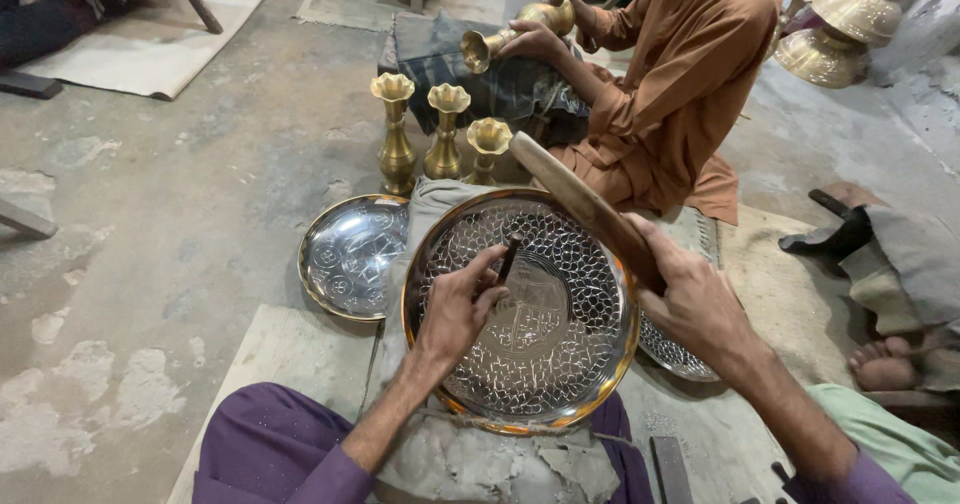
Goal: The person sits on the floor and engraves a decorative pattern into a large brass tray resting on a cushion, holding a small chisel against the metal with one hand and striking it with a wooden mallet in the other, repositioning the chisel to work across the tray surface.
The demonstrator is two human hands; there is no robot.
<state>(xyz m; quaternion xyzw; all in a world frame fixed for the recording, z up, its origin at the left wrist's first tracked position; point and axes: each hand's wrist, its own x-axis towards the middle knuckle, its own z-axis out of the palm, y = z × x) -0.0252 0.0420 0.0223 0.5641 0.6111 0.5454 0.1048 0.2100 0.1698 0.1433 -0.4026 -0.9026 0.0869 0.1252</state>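
Now we sit on the grey concrete floor with a large round metal tray, silver in the middle and rimmed in brass, propped on a cloth-covered pad over our lap. Our left hand is clenched around a thin dark metal punch, whose tip rests on the tray's patterned face near the centre. Our right hand grips the handle of a long wooden mallet, which is raised and slanted above the tray's upper right rim.

Just beside the tray, towards the left, a smaller round silver plate with a brass rim lies flat on the floor. Beyond it stand three fluted brass vases, close together and upright. Part of another patterned silver plate shows under our right wrist.

Across from us sits a person in an orange-brown robe, whose hands hold a brass vase sideways over a dark cushion. Large brass vessels rest at the far right corner of the floor.
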